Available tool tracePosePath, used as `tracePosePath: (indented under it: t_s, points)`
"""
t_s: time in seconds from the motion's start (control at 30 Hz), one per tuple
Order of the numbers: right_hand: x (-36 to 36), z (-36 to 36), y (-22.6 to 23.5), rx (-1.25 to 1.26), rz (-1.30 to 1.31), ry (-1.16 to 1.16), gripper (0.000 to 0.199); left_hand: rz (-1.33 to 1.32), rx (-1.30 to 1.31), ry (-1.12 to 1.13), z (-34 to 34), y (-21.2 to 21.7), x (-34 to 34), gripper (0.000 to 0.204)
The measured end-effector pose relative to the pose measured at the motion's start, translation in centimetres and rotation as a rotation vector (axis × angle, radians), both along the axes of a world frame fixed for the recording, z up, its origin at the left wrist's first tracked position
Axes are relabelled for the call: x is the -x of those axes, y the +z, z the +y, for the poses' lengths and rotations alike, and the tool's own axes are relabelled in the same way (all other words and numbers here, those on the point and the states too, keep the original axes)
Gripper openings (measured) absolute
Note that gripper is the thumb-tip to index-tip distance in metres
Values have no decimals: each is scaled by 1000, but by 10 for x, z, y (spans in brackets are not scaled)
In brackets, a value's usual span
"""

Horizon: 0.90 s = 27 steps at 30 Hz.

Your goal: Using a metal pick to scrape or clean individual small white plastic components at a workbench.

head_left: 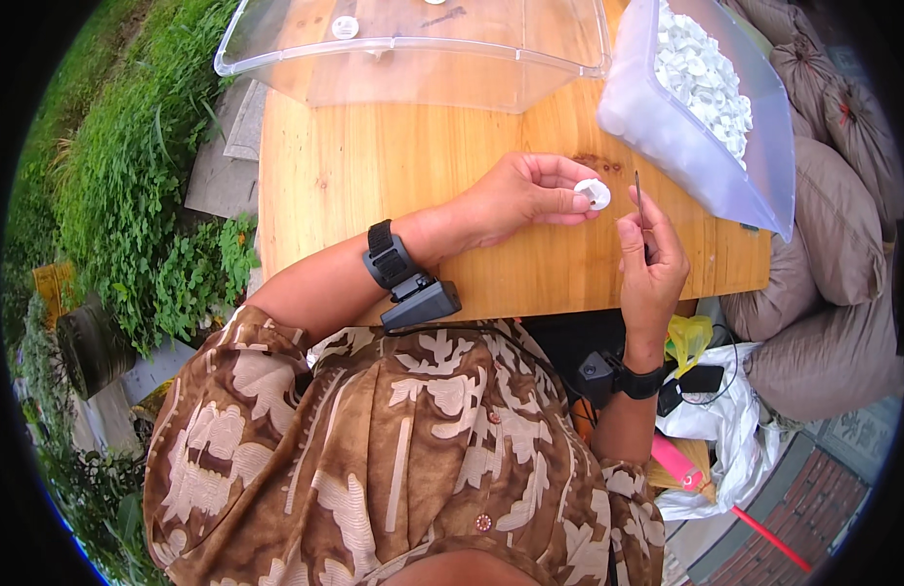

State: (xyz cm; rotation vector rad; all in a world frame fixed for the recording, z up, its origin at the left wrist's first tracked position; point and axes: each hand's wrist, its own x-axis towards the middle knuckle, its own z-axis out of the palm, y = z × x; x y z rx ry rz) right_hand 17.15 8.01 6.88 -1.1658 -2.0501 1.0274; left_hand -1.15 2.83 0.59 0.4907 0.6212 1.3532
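Note:
Over the wooden table, my left hand [515, 200] pinches a small round white plastic piece [599, 188] between thumb and fingers. The piece looks like a cap, its hollow side showing with a darker spot inside. Just to the right, my right hand [657, 252] is closed around a slim, dark pointed tool [638, 183] that stands nearly upright. Whether it is a thin knife or a pick I cannot tell. The tool's tip is apart from the white piece. Part of its handle is hidden by my fingers.
A clear plastic bin [413, 61] holding a few white round pieces [345, 27] stands at the table's far side. Right of my hands, a translucent bin [628, 83] holds many small white pieces [701, 78]. Stuffed sacks [833, 220] crowd the table's right edge.

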Motion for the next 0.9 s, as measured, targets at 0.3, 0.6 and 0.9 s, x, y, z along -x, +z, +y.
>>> tracePosePath:
  t_s: [0.3, 0.6, 0.9]
  points:
    - [9, 0, -1, 185, 116, 82, 36, 263, -92, 10, 1, 3, 2, 24]
    - [7, 3, -1, 403, 314, 72, 24, 319, -218, 63, 0, 5, -1, 25]
    - [6, 9, 7, 404, 352, 87, 24, 337, -248, 49, 3, 4, 3, 27]
